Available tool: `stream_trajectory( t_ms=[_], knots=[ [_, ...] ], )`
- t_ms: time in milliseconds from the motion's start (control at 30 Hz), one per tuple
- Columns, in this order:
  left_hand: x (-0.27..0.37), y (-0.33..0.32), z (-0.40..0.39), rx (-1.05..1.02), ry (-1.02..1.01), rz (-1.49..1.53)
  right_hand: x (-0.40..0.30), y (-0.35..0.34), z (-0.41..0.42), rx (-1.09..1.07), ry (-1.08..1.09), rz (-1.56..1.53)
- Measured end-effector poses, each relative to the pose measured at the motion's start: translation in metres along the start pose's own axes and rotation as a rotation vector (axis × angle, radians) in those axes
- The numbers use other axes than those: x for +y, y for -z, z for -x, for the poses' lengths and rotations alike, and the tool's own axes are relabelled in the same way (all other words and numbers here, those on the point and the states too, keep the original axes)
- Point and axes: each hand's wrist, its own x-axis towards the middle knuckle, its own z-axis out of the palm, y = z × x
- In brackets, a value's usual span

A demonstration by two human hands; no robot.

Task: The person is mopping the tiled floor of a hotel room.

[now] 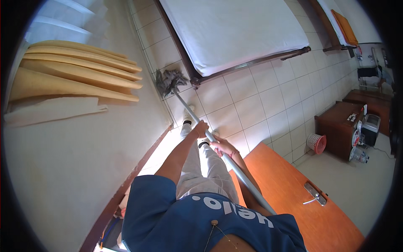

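Note:
A string mop with dark grey strands [171, 81] rests on the tiled floor, close to the wall and the near corner of a bed. Its long pale handle [244, 178] slopes back past my right side. My left hand [201, 128] wraps around the handle, farther down toward the mop head. Closer to my body, my right hand [224, 146] also holds the handle, with a reddish band at the wrist.
The bed [236, 31] has a dark wooden frame and white sheet. An orange-brown door [283, 186] stands at my right. Beyond are a wastebasket [315, 143] and wooden cabinet [337, 126]. Yellow curtains [78, 72] hang by the left wall [78, 157].

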Motion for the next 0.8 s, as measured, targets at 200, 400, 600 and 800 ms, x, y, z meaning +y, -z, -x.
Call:
stream_trajectory(
  t_ms=[200, 400, 600, 800],
  knots=[
    [0.081, -0.070, 0.040, 0.086, 0.028, 0.210, 0.077, 0.000, 0.066, 0.026, -0.050, 0.039],
    [0.139, -0.088, 0.018, -0.035, -0.064, 0.141, 0.103, 0.020, 0.117, 0.137, -0.129, -0.048],
    [0.187, -0.075, -0.035, -0.064, -0.176, 0.117, 0.105, 0.066, 0.152, 0.228, -0.119, -0.072],
    [0.202, -0.072, -0.071, -0.171, -0.333, 0.058, 0.109, 0.089, 0.163, 0.257, -0.102, -0.130]
  ],
)
